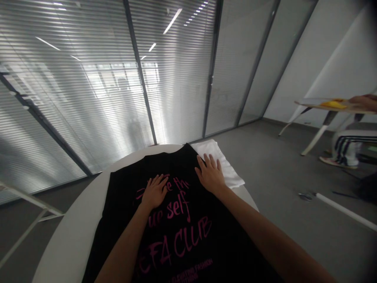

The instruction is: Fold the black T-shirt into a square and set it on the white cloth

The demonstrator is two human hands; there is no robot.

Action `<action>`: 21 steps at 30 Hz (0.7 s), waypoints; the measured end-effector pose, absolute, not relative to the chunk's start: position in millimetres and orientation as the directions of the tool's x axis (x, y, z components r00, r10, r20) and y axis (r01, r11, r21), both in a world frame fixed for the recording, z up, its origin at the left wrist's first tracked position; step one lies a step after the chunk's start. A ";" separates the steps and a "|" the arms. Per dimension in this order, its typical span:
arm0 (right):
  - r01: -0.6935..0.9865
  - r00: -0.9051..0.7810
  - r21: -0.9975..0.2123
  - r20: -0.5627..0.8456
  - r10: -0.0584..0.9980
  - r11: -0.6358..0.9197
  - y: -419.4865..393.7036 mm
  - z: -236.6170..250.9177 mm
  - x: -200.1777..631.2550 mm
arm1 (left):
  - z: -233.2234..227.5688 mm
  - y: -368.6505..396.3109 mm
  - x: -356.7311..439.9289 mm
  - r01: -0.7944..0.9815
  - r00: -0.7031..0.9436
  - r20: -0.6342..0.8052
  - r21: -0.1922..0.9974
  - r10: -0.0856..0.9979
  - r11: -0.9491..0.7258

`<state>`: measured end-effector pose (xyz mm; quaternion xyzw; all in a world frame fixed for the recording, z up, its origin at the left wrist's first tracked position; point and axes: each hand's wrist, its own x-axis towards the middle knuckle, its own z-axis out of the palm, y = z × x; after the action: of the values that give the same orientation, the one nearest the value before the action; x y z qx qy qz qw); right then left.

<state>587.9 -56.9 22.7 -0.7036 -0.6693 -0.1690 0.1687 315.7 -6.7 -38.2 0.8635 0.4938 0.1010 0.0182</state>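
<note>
So there's a black garment (184, 226) with pink lettering (193, 236) spread out on the rounded white worktop (69, 224), running to the near side. The left hand (154, 192) is lying flat on the print, fingers a bit spread, not gripping anything. The right hand (210, 173) is flat too, fingers fanned and holding nothing, at the garment's far right edge by some white cloth (231, 167).

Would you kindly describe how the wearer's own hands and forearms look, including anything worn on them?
The left hand and right hand are ungloved, with no ring visible. The left forearm and right forearm are bare as far as they show: no sleeve, watch or bracelet is in view.
</note>
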 end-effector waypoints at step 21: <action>0.897 0.404 -0.256 0.140 0.904 -0.361 -51.2 34.7 599.2 | -34.9 -7.9 313.3 0.837 0.480 0.163 0.208 0.862 -0.506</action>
<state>599.2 -51.2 34.7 -0.8248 -0.5458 0.0126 0.1471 313.3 -7.9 -34.9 0.8588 0.4946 0.1237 0.0498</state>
